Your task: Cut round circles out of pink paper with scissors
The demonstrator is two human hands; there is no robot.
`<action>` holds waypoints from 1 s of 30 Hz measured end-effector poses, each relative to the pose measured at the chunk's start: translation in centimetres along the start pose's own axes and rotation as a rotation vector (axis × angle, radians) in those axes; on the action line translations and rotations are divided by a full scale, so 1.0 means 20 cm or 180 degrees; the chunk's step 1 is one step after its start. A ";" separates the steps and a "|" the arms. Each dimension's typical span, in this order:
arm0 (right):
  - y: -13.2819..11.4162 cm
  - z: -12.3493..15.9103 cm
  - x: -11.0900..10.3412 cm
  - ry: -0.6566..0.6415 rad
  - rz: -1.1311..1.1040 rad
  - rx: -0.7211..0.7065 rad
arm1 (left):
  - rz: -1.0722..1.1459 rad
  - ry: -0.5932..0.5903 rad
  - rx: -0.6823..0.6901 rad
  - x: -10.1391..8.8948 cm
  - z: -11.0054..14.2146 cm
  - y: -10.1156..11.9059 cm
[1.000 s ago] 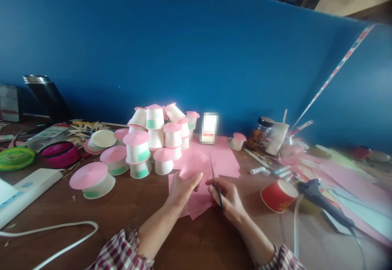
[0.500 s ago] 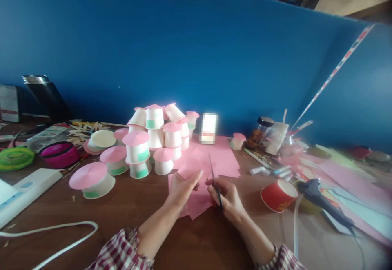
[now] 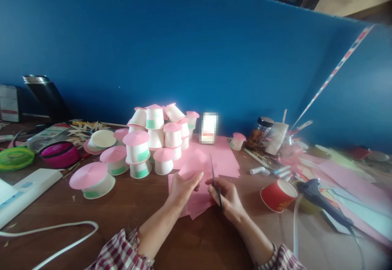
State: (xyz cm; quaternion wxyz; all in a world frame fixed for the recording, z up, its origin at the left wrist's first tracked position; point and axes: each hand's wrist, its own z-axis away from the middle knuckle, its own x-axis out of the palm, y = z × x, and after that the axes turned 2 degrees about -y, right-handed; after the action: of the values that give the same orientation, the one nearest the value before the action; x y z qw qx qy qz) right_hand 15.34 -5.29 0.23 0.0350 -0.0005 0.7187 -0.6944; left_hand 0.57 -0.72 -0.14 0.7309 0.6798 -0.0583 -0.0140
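My right hand is closed around the dark handles of a pair of scissors, whose narrow blades point up and away from me. Just to the left, my left hand pinches a piece of pink paper between thumb and fingers. It blends with the pink sheets spread on the table beneath, so its outline is hard to make out. Left of the hands are several paper cups with pink cone tops and green patches, such as one stacked cup and one nearer cup.
A red paper cup lies tilted on the right, beside a dark glue gun. Behind are a lidded jar and loose coloured paper. A white power strip and cable occupy the left. A blue wall rises behind.
The scissors' blades have tilted very slightly to the right. Both hands otherwise stay in nearly the same place.
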 end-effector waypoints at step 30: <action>0.03 -0.01 -0.01 -0.0054 0.0019 -0.0055 | 0.0355 -0.0078 0.0099 0.00 -0.02 -0.02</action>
State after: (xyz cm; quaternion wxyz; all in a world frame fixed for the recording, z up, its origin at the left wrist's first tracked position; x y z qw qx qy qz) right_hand 15.65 -5.14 -0.33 0.0431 -0.0045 0.7244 -0.6880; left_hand 0.69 -0.44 -0.47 0.7192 0.6865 -0.1053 0.0193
